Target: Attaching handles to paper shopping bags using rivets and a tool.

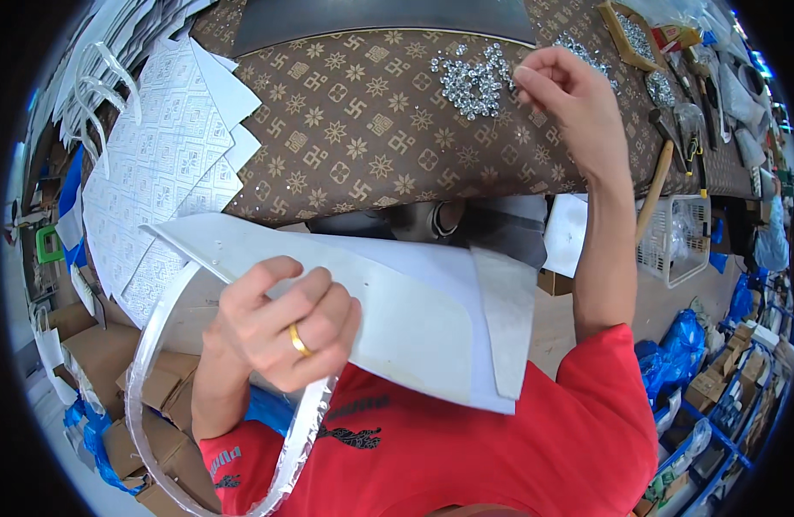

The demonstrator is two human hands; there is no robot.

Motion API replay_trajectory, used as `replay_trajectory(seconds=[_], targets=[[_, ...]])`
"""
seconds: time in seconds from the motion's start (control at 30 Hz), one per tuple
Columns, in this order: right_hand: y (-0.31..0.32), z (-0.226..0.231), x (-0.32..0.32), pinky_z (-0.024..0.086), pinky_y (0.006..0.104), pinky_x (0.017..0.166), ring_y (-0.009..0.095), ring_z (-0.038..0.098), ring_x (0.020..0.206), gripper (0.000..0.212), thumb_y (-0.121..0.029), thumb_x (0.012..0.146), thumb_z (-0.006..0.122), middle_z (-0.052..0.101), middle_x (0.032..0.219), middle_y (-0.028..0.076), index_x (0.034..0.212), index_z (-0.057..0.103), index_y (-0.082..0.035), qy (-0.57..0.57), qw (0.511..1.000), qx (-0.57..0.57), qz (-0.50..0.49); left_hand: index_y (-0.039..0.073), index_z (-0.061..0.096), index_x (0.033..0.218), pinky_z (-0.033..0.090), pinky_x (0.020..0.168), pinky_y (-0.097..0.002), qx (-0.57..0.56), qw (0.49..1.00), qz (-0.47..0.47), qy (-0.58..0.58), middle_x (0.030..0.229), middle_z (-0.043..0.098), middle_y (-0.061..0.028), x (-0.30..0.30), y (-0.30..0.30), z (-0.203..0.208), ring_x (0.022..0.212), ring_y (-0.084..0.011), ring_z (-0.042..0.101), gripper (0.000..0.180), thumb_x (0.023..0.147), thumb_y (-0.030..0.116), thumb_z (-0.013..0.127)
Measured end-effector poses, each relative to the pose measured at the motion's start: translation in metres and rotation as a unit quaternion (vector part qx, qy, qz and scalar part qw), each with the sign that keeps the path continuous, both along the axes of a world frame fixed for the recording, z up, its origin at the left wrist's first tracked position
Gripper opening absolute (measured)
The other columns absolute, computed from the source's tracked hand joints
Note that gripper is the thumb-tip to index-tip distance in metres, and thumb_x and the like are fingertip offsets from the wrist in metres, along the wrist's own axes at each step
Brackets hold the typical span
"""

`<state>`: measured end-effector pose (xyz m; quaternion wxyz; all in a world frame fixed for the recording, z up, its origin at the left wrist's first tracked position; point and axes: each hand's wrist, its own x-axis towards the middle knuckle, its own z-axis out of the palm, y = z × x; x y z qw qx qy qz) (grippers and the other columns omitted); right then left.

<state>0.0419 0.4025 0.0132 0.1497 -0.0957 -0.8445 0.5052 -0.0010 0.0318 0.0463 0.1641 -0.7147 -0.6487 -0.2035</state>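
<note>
My left hand is closed around the edge of a white-grey bag panel, which lies tilted across my lap below the table's front edge. A white strap handle wrapped in clear plastic loops down from it beneath that hand. On the table, my right hand has thumb and forefinger pinched together at the right side of a pile of small shiny silver metal pieces. Whatever sits between those fingertips is too small to make out.
Patterned white panels with strap handles are stacked at the left. A dark board lies at the back of the brown patterned tablecloth. At right are a tray of metal pieces, a wooden-handled hammer and a white basket.
</note>
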Motion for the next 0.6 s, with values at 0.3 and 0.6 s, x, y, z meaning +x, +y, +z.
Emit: replay_trajectory(seconds=[0.3,0.6], targets=[[-0.103,-0.019,0.028,0.042,0.0286,0.076,0.010,0.055,0.084,0.014,-0.017,0.094,0.074,0.060,0.092,0.001,0.094,0.067,-0.004,-0.137,0.844,-0.359,0.375,0.004,0.067,0.097,0.056,0.071,-0.0395,-0.003,0.998,-0.049,0.036,0.094,0.067,-0.0082,-0.006,0.004,-0.006,0.085,-0.0245,0.069,0.022,0.076,0.012,0.070],[-0.121,-0.016,0.021,0.041,0.0281,0.079,0.011,0.052,0.086,0.021,-0.025,0.092,0.076,0.058,0.097,0.000,0.092,0.067,-0.006,-0.135,0.840,-0.316,0.421,0.008,0.063,0.081,0.048,0.064,-0.0354,0.049,0.997,-0.048,0.048,0.087,0.064,-0.0057,-0.007,0.014,-0.005,0.073,-0.0199,0.064,0.014,0.068,0.009,0.068]])
